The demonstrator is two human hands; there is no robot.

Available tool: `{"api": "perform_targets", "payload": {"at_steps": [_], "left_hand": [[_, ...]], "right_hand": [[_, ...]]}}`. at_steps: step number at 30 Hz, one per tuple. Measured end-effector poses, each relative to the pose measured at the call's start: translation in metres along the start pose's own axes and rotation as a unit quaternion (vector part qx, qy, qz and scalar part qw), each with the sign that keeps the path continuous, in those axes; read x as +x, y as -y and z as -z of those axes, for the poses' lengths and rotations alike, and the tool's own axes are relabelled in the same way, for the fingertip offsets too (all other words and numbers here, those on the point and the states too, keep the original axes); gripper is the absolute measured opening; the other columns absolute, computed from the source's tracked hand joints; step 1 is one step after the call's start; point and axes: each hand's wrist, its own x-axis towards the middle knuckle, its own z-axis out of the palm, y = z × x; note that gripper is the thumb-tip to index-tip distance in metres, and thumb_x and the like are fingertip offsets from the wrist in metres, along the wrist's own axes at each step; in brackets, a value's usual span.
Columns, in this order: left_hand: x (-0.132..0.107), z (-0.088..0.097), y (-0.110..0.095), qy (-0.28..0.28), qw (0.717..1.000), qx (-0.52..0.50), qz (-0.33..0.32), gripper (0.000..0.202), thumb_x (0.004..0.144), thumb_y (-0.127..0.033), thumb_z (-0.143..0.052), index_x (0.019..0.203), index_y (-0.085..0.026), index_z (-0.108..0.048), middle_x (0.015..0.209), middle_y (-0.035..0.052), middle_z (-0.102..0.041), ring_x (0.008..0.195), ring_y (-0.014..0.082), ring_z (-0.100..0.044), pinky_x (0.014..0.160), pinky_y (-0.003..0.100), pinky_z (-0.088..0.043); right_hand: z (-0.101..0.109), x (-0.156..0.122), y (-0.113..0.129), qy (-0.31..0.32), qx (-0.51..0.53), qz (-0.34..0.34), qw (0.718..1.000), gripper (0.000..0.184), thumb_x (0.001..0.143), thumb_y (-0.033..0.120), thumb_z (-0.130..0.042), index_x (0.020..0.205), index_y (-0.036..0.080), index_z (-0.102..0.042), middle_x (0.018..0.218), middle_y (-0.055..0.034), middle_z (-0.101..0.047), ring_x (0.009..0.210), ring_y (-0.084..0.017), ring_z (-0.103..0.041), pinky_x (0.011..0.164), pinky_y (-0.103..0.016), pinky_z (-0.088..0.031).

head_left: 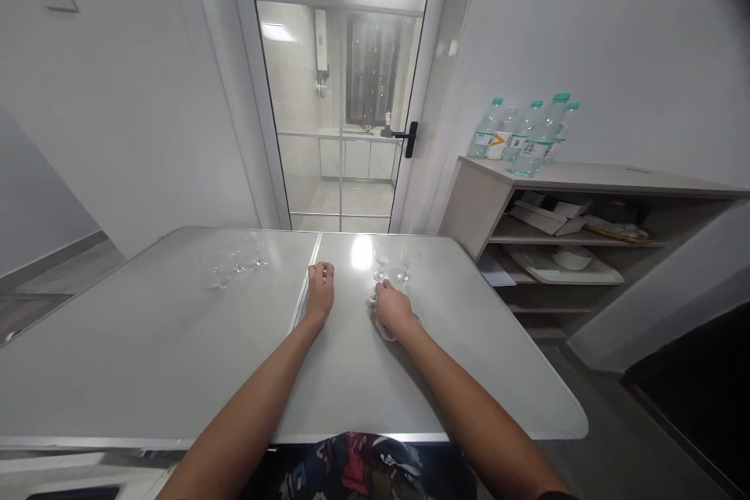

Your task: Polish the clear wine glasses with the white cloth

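Observation:
My right hand (392, 309) is closed on a whitish cloth (385, 333), which lies partly under my palm on the white table (345, 383). Just past its fingertips stand two small clear stemmed glasses, one glass (380, 262) directly ahead and another glass (408, 262) slightly to the right. My left hand (321, 281) rests near the seam in the tabletop, fingers curled inward; whether anything is inside them is hidden. Farther left on the table is a cluster of clear glasses (237, 262), several of them, faint against the pale surface.
Beyond the table's far edge is a glass-paned door (341, 94) with a black handle (412, 139). To the right stands a wooden shelf unit (483, 191) with several plastic bottles (537, 142) on top. Its shelves hold a white bowl (573, 257), a tray and a box.

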Motion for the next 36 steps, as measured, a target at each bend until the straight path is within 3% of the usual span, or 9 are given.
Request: {"api": "perform_targets", "payload": {"at_steps": [9,13,18,24,31,36], "left_hand": [[0.001,0.000,0.001,-0.011,1.000,0.007,-0.002,0.030,0.103,-0.038,-0.041,0.087,-0.022,-0.061,0.099,0.0052,-0.051,0.091,0.0196,-0.056,0.092,0.036,-0.045],[0.002,0.000,0.002,-0.010,1.000,0.002,-0.001,0.030,0.103,-0.039,-0.041,0.087,-0.022,-0.061,0.099,0.0051,-0.051,0.090,0.0195,-0.057,0.091,0.035,-0.046],[0.003,0.002,0.001,-0.021,1.000,0.006,0.013,0.027,0.103,-0.036,-0.041,0.090,-0.022,-0.060,0.100,0.0048,-0.050,0.090,0.0189,-0.056,0.092,0.035,-0.045],[0.006,0.002,0.004,-0.042,0.999,0.003,0.013,0.024,0.102,-0.038,-0.044,0.090,-0.022,-0.057,0.098,0.0042,-0.051,0.087,0.0188,-0.055,0.089,0.035,-0.045],[0.014,0.009,0.004,-0.103,0.994,-0.019,0.027,0.017,0.100,-0.037,-0.047,0.097,-0.022,-0.054,0.094,0.0043,-0.056,0.085,0.0183,-0.055,0.076,0.030,-0.045],[0.026,0.036,-0.005,-0.191,0.981,-0.011,0.026,0.017,0.099,-0.036,-0.047,0.111,-0.024,-0.051,0.081,-0.0002,-0.059,0.071,0.0168,-0.056,0.073,0.030,-0.044]], "right_hand": [[0.005,-0.005,0.008,-0.026,0.002,0.023,0.999,0.031,0.083,0.015,-0.060,0.113,0.018,-0.061,0.122,-0.0134,-0.066,0.097,-0.025,-0.069,0.076,-0.031,-0.044],[0.011,-0.012,0.019,-0.031,0.003,0.092,0.995,0.026,0.086,0.019,-0.059,0.113,0.021,-0.060,0.111,-0.0095,-0.070,0.097,-0.024,-0.068,0.075,-0.030,-0.041],[0.014,-0.021,0.026,-0.005,-0.001,0.215,0.977,0.031,0.085,0.020,-0.059,0.116,0.023,-0.061,0.114,-0.0062,-0.069,0.097,-0.022,-0.068,0.074,-0.029,-0.039],[0.015,-0.023,0.028,0.010,0.000,0.242,0.970,0.032,0.085,0.021,-0.060,0.116,0.024,-0.063,0.115,-0.0058,-0.067,0.093,-0.022,-0.068,0.071,-0.029,-0.038],[0.015,-0.023,0.027,0.013,0.005,0.239,0.971,0.034,0.086,0.020,-0.060,0.119,0.025,-0.062,0.115,-0.0056,-0.065,0.093,-0.022,-0.067,0.072,-0.029,-0.039],[0.012,-0.021,0.024,0.013,0.013,0.248,0.969,0.036,0.085,0.018,-0.058,0.120,0.025,-0.062,0.115,-0.0052,-0.064,0.090,-0.020,-0.066,0.073,-0.028,-0.038]]}}
